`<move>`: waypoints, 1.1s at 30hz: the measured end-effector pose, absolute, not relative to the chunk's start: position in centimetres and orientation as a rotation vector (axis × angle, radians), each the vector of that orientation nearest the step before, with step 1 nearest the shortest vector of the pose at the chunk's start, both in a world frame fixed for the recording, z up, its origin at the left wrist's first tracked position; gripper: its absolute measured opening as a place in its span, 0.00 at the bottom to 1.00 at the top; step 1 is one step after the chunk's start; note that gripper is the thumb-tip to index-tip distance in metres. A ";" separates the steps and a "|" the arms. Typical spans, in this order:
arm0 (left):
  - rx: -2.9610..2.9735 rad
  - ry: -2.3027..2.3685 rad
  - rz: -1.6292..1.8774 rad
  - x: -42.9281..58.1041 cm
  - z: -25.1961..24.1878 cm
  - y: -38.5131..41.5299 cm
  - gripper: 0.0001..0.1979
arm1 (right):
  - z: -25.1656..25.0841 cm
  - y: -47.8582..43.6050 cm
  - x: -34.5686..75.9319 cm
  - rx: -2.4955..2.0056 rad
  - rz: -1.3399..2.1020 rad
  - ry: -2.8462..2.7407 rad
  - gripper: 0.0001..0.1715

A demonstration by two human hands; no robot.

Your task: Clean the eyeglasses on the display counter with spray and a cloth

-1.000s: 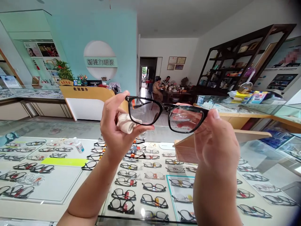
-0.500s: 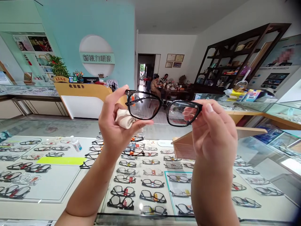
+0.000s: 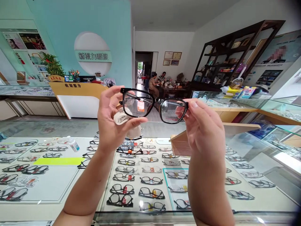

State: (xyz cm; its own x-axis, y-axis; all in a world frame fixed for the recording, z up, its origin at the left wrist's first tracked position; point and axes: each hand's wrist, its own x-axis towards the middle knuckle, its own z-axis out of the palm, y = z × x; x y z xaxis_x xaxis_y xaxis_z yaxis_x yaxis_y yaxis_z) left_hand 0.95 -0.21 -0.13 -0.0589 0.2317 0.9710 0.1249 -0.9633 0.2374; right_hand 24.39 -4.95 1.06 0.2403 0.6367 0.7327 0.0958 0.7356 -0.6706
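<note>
We are looking along two raised forearms at a pair of black-framed glasses [image 3: 157, 102], which both hands are holding up in front of the viewer, lenses facing the viewer and the right end sitting lower than the left. At the left end, the left hand [image 3: 110, 114] is gripping the outer corner of the frame; its fingers are curling behind the rim, and its thumb is extending just under the left lens (we cannot tell whether it is touching). Between those fingers and thumb we are also seeing a bunched white cloth [image 3: 121, 117], part of which is hanging below the thumb. At the opposite end, the right hand [image 3: 204, 121] is pinching the corner narrowly between thumb and forefinger, while its other fingers are showing partly through the right lens. Well below both sets of fingers, a glass display counter [image 3: 66, 207] is holding rows of spectacles [image 3: 151, 193]. Down and left of the left fingers, a white bottle [image 3: 73, 143] is standing at a tilt to our view; just below the right fingers, a wooden stand [image 3: 180, 146] is partly showing.
</note>
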 end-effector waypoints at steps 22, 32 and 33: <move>2.237 0.478 1.617 -1.2 0.7 -0.7 0.47 | 1.6 -4.5 24.6 -0.691 0.841 -1.835 0.19; 2.155 0.440 1.568 -1.3 0.5 0.9 0.50 | 1.3 -3.9 23.9 -0.630 0.885 -1.771 0.17; 2.150 0.455 1.569 -1.2 0.4 1.0 0.51 | 1.3 -3.9 23.8 -0.636 0.868 -1.763 0.17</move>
State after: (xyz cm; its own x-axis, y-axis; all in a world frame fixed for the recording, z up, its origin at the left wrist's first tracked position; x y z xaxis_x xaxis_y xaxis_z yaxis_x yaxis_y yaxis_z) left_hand -1.24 0.99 0.42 0.3028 0.5040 0.8089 0.0074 -0.8499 0.5268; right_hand 23.85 -3.87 1.33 -0.3346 0.7576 0.5605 0.0177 0.5997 -0.8000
